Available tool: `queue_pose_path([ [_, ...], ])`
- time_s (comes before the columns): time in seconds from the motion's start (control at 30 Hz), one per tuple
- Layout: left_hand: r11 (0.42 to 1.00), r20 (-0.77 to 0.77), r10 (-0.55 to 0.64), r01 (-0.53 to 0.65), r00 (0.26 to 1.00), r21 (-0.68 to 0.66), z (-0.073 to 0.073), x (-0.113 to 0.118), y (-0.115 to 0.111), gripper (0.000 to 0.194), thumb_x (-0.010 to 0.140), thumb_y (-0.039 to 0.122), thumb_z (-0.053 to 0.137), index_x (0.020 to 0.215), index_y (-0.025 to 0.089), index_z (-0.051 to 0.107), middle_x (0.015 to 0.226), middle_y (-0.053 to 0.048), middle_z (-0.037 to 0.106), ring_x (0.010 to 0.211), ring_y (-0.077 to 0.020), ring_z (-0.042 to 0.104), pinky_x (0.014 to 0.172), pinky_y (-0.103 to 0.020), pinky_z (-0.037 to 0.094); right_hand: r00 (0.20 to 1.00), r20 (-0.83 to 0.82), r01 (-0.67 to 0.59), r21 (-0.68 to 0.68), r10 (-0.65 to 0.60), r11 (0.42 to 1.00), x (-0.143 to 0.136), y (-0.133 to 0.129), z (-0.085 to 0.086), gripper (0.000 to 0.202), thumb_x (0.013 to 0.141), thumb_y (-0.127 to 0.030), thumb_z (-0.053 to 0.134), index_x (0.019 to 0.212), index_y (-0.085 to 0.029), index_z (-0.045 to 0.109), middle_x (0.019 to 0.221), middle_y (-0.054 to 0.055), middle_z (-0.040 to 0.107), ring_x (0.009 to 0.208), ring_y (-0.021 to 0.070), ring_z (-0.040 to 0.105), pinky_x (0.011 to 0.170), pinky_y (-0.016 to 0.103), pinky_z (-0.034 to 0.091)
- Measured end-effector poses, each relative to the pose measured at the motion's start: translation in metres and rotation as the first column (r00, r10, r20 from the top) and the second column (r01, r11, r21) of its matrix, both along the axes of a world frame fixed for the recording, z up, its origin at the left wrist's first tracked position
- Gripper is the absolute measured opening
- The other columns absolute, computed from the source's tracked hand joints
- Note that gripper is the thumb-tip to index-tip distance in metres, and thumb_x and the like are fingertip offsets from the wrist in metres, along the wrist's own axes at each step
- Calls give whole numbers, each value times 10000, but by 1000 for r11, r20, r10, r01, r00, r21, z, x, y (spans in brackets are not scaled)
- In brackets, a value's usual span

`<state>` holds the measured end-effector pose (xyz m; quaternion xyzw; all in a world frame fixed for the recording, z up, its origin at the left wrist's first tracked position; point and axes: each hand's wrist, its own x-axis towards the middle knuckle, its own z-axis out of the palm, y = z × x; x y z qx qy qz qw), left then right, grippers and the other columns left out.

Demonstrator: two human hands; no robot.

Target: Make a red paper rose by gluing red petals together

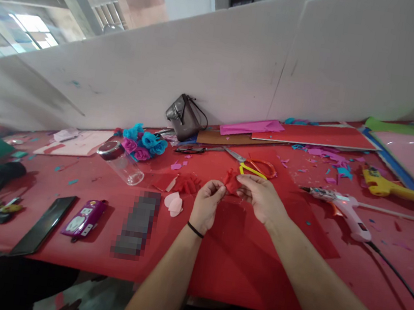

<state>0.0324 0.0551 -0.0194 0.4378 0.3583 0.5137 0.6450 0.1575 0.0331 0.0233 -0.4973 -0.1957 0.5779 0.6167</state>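
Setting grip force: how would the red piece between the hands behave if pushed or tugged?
The red piece is probably floppy: it looks thin and creased. It's likely light, being small and pinched lightly between left hand and right hand. A push would probably crumple it further, given the folds already showing.

Red tbl (54, 169) w/ pink glue gun (350, 216), btl (124, 164), paper scraps (326, 154).

scissors (245, 162) behind ppr bit (231, 184), glue gun (350, 213) r
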Motion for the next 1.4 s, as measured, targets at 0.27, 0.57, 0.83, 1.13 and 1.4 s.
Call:
queue_pose_path([
  [0.27, 1000, -18, 5, -5, 1000, 9, -1, 0, 0, 207, 630, 267, 718, 707, 160, 559, 654, 36, 494, 602, -67, 411, 600, -205, 325, 1000, 10, -27, 12, 27, 1000, 1, 0, -1, 31, 622, -193, 715, 634, -177, 691, 562, -12, 665, 489, 66, 554, 522, 175, 456],
  [0.57, 1000, 23, 11, -12, 1000, 9, -2, 2, 2, 190, 613, 244, 733, 685, 161, 579, 672, 29, 536, 650, -77, 459, 669, -207, 362, 1000, 19, -21, 45, 20, 999, 0, -1, -1, 69, 592, -222, 731, 624, -184, 683, 572, -4, 674, 508, 83, 569, 552, 204, 458],
  [0.83, 1000, 57, 10, -9, 998, -9, -2, 1, 2, 193, 598, 237, 756, 690, 159, 606, 679, 31, 564, 659, -72, 484, 685, -197, 378, 999, 41, -39, 96, 35, 995, 0, -2, -2, 136, 550, -270, 752, 631, -186, 682, 591, -10, 675, 547, 87, 582, 566, 204, 455],
  [1.13, 1000, 68, 7, -5, 998, -30, -2, 0, 2, 228, 580, 235, 768, 766, 163, 657, 739, 11, 629, 688, -86, 530, 732, -223, 410, 993, 113, -36, 152, 18, 988, -2, -3, -1, 141, 557, -292, 721, 656, -203, 679, 629, -15, 677, 586, 102, 582, 605, 236, 438],
  [1.4, 1000, 45, -6, 7, 999, -29, 3, -1, 0, 200, 581, 255, 769, 708, 163, 644, 679, 21, 593, 649, -81, 508, 707, -227, 414, 980, 199, 0, 128, -26, 992, 3, -3, 1, 162, 565, -338, 698, 660, -208, 680, 603, -24, 654, 576, 122, 581, 593, 255, 433],
])
